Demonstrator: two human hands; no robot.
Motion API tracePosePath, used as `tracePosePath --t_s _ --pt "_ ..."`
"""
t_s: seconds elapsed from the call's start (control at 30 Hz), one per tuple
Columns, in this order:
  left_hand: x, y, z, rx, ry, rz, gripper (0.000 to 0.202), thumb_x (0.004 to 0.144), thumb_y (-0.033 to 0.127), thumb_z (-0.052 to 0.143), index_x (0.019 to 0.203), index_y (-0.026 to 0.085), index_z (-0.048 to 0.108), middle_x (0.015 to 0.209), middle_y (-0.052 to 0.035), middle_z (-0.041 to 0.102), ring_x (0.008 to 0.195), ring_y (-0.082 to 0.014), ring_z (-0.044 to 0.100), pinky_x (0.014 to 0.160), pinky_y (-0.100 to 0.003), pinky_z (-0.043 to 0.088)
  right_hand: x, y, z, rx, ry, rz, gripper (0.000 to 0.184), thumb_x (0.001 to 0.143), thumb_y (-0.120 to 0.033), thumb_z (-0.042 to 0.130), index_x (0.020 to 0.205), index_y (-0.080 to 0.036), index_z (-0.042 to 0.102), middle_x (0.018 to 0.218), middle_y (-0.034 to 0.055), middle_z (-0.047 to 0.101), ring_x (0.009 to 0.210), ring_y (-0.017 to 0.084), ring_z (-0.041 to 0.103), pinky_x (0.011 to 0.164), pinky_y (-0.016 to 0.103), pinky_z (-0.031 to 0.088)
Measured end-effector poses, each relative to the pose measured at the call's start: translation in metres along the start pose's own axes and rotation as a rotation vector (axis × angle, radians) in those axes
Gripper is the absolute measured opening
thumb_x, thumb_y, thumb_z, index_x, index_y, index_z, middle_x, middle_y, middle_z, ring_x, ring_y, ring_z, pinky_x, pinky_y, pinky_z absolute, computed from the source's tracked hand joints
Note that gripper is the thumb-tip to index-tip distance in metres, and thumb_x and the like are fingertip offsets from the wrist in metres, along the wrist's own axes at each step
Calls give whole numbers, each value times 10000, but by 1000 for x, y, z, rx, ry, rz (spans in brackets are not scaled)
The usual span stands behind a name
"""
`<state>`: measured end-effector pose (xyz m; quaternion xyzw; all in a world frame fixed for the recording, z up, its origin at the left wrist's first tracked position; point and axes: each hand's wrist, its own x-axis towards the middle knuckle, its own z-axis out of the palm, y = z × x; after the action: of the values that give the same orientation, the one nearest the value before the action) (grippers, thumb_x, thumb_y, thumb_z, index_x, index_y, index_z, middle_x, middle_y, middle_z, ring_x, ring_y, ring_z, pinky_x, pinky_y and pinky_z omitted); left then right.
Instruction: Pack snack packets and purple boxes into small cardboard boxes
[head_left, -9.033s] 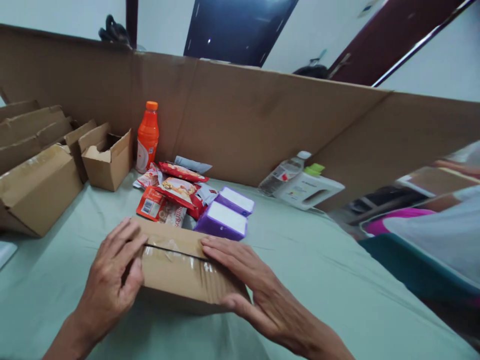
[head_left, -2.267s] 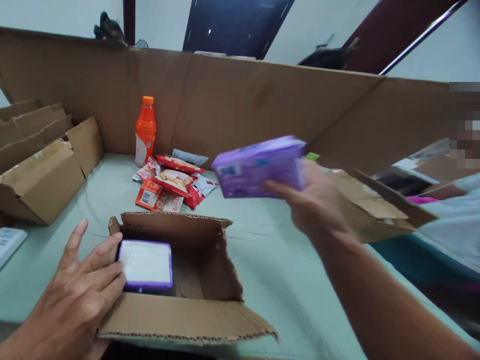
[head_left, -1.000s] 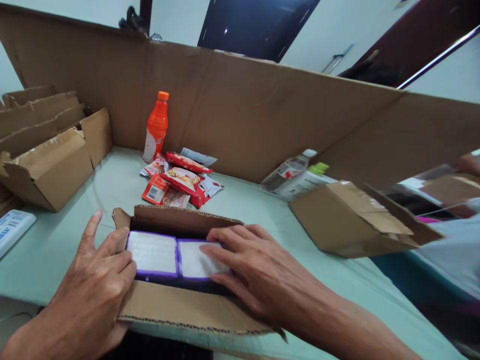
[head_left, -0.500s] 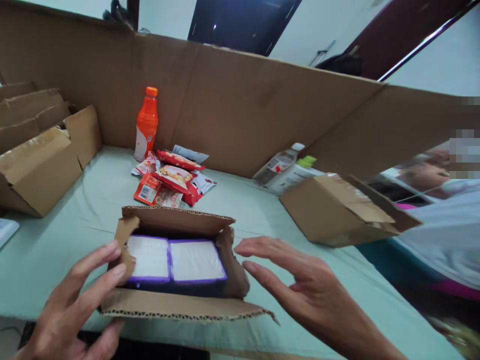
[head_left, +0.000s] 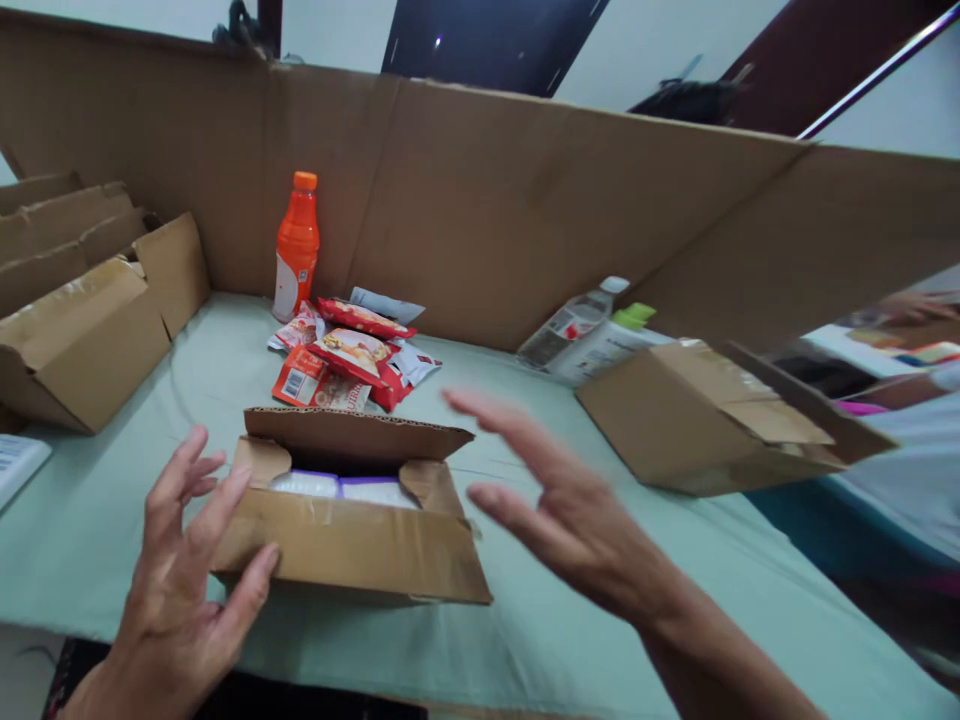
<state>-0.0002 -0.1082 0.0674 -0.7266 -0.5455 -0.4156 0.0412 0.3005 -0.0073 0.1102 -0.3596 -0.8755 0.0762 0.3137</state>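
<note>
A small cardboard box (head_left: 352, 540) sits near the front edge of the green table (head_left: 585, 620). Its near flap is folded up over the opening, and two purple-edged white packs (head_left: 341, 487) show through the gap. My left hand (head_left: 191, 560) is open, fingers spread, with the thumb against the box's near left corner. My right hand (head_left: 555, 500) hovers open to the right of the box, fingers stretched out, touching nothing.
Red snack packets (head_left: 345, 355) and an orange bottle (head_left: 296, 245) lie behind the box. A second cardboard box (head_left: 697, 420) rests at the right beside a clear bottle (head_left: 570, 322) and a white jug (head_left: 607, 345). More boxes (head_left: 82, 330) stand left. A cardboard wall (head_left: 487, 210) rings the table.
The near flap, lying flat half a second ago, now stands folded up over the packs. My right hand has lifted away to the right; my left hand has moved to the box's front corner.
</note>
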Motion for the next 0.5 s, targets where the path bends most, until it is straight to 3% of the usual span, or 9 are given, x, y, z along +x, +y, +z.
tracePosePath --t_s 0.07,0.1,0.2,0.27,0.37,0.5 --pt "0 -2 3 12 -30 -20 675 962 86 591 1552 301 342 1714 -94 131 1499 -340 354 1180 -525 431 -8 -4 10 22 -165 -101 531 1037 -505 466 1511 -265 464 1415 124 645 1285 271 619 1011 441 548" --pt "0 -4 4 6 -72 -9 654 969 90 567 1549 297 345 1718 -87 137 1522 -349 310 1198 -549 399 -14 -6 15 13 -215 -150 567 1031 -535 464 1522 -251 448 1413 134 647 1292 276 614 1026 450 536" --pt "-1 -12 7 -51 -238 71 537 981 99 478 1494 245 419 1655 -75 335 1544 -324 266 1235 -528 350 -33 -7 24 -80 -282 -250 774 969 -635 527 1588 -204 349 1510 179 558 1419 317 497 1125 521 439" --pt "0 -17 9 -83 -306 107 498 973 101 457 1457 219 460 1596 -69 435 1546 -306 259 1244 -492 346 -38 -4 25 -138 -330 -267 837 920 -636 607 1600 -232 337 1581 178 473 1491 357 387 1171 593 355" --pt "1 -23 10 -79 -305 113 476 973 102 455 1436 208 489 1587 -69 447 1540 -304 265 1233 -482 357 -34 5 25 -140 -416 -227 812 860 -542 707 1571 -306 396 1673 152 316 1554 411 216 1179 693 261" --pt "0 -35 12 -64 -239 168 462 992 154 450 1446 218 508 1579 -50 464 1519 -306 315 1205 -451 378 -20 16 33 21 -454 -206 774 814 -433 716 1526 -269 459 1690 161 235 1572 386 139 1174 618 327"
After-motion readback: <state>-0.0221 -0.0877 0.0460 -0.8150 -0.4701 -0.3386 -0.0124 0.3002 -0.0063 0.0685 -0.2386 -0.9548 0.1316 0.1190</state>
